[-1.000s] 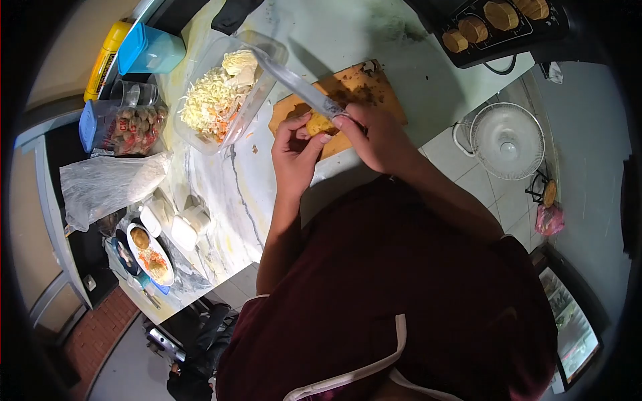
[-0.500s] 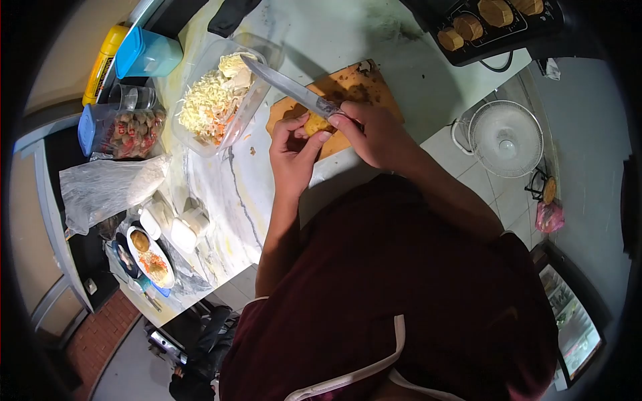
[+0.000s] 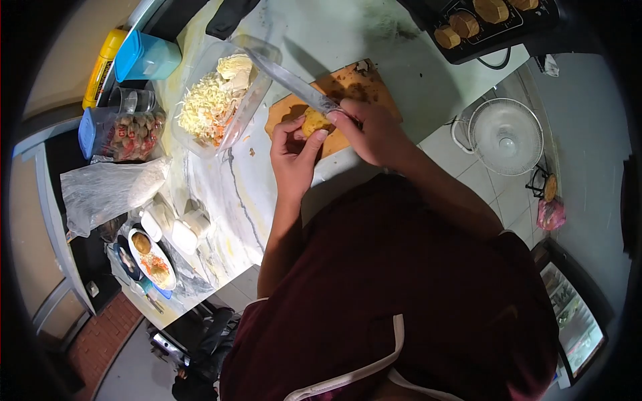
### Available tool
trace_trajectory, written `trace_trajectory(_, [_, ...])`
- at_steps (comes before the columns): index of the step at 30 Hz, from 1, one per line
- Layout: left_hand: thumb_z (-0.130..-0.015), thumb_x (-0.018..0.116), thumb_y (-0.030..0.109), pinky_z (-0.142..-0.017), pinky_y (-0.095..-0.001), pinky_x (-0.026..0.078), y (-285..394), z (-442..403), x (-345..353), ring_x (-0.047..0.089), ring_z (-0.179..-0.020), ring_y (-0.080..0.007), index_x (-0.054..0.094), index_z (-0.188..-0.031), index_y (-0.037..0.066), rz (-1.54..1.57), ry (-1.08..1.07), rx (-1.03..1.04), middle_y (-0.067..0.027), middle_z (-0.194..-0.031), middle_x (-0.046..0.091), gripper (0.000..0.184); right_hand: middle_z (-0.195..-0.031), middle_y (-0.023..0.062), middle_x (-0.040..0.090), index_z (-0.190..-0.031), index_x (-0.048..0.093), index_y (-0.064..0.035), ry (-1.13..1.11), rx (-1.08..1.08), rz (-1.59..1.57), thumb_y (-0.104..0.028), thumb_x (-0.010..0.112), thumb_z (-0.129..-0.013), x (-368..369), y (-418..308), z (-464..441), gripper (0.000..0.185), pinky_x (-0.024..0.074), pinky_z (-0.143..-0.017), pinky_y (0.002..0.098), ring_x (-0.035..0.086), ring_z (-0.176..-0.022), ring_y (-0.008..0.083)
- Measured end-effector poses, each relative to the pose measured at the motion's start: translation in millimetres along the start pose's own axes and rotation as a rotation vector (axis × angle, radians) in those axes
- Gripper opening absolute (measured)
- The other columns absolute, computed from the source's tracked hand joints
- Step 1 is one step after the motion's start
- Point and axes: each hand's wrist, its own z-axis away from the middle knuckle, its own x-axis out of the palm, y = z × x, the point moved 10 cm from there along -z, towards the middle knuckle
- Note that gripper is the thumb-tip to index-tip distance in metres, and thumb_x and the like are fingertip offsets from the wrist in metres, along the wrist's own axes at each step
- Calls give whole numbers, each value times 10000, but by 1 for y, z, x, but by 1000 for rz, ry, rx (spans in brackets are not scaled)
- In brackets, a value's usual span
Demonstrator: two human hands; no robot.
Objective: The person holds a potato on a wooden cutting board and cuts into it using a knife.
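Yellow potato (image 3: 317,123) sits at the fingertips of the left hand (image 3: 295,155), just beyond its palm and slightly to the right. Left hand is closed around it: fingers curl along its left side, thumb presses the near edge. Position of potato relative to right hand (image 3: 374,139): directly left, just beside the thumb.

Right hand is wrapped around the handle of a kitchen knife (image 3: 286,78). Blade runs far and left from the grip, passing along the far side of the potato; tip lies over the right part of a clear plastic container (image 3: 259,100). Contact between blade and potato: cannot tell from this angle.

Both hands are over the near part of a wooden cutting board (image 3: 384,100). Whether the potato touches the board is hidden by the fingers. Dark scraps (image 3: 348,84) lie on the board's far portion.

Container stands on the tabletop (image 3: 217,190), left of the board, and holds pale shredded vegetable (image 3: 208,100) with orange shreds (image 3: 219,130) at its near end.
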Motion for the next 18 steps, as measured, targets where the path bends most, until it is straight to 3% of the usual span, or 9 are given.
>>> trace_trajectory(5, [-839,698,-77,-629,-210,438,5,1,3,528,-765,-66,509,-1073,16,-1,-10,-11,-38,-947,580,315,-645,138,558,-822,575,-22,13,65,50,-287,555,-952,-4,7,-5,296,423,-583,381,542,-592,280])
trace_trajectory(9, [-837,695,-86,-630,-213,442,-2,3,-1,531,-798,-72,507,-1065,17,25,-21,6,-48,-987,581,313,-637,136,554,-811,570,-22,-43,-8,36,-304,550,-953,4,-3,0,316,420,-580,389,538,-586,285])
trace_trajectory(12, [-829,703,-87,-647,-219,442,3,5,1,509,-800,-72,508,-1057,22,26,-18,34,-40,-1014,557,319,-634,138,552,-797,560,-21,32,45,66,-312,544,-955,-3,5,-3,331,419,-579,396,548,-589,293])
trace_trajectory(18, [-816,715,-87,-696,-238,453,-5,7,-5,500,-839,-74,511,-1061,18,26,-25,62,-36,-1047,532,335,-654,143,573,-816,576,-20,-19,-66,73,-311,550,-953,6,1,0,323,431,-587,392,580,-606,281])
